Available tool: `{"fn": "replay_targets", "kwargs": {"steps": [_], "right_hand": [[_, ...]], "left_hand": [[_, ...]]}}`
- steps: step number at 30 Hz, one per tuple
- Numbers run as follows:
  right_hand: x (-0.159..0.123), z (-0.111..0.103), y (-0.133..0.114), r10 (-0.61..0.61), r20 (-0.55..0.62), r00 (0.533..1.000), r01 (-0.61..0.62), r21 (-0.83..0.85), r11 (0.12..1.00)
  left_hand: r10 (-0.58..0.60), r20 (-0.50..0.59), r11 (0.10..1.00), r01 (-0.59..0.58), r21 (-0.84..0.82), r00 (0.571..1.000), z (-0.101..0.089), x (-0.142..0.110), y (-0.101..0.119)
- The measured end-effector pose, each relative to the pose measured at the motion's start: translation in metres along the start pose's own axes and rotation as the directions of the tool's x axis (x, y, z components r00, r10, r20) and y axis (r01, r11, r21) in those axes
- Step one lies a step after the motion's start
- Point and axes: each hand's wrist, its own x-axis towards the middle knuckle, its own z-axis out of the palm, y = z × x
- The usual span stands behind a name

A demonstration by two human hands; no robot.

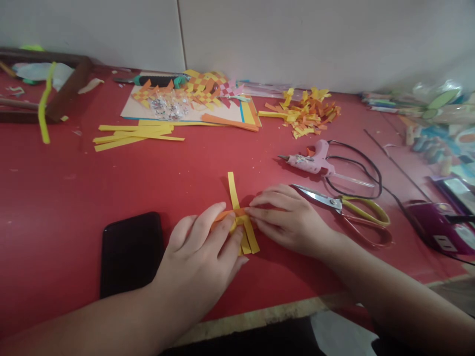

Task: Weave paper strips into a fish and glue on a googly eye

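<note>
My left hand [208, 247] holds yellow strips [251, 237] down on red table [178, 183]; right hand [285, 215] holds orange strip [240, 212] by its end. Strips cross between hands. Possibly weave shifts or paper creases, if fingers press unevenly. Scissors [336, 203] just beside right hand, could hinder wrist; glue gun [311, 164] beyond. Black flat device [131, 252] near left wrist.

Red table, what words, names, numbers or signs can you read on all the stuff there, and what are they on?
No text can be read anywhere.
Purple plastic device with a white patch: small marks, too blurred to tell if they are letters.
Pink plastic glue gun: pale marks on its body, too small to make out.
Flat black rectangular phone-like object: none showing.
Crossed yellow and orange paper strips: none showing.
</note>
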Motion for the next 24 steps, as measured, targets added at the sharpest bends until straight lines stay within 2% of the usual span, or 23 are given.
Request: {"fn": "replay_targets", "kwargs": {"steps": [8, 14, 20, 24], "right_hand": [[0.0, -0.001, -0.002, -0.011, 0.004, 1.0, 0.011, -0.027, 1.0], [0.001, 0.0, -0.003, -0.001, 0.02, 1.0, 0.001, -0.023, 1.0], [0.0, -0.001, -0.004, 0.041, 0.053, 0.998, -0.04, -0.021, 0.999], [-0.002, -0.003, 0.0, 0.008, 0.061, 0.998, -0.009, 0.016, 1.0]], "left_hand": [[0.122, 0.001, 0.992, -0.122, -0.022, 0.993, 0.006, 0.0, -0.003], [0.129, 0.006, 0.992, -0.128, -0.015, 0.992, 0.007, 0.0, -0.003], [0.155, 0.088, 0.988, -0.153, -0.032, 0.984, 0.009, -0.001, -0.004], [0.156, 0.087, 0.988, -0.154, -0.026, 0.984, 0.011, -0.002, -0.004]]}}
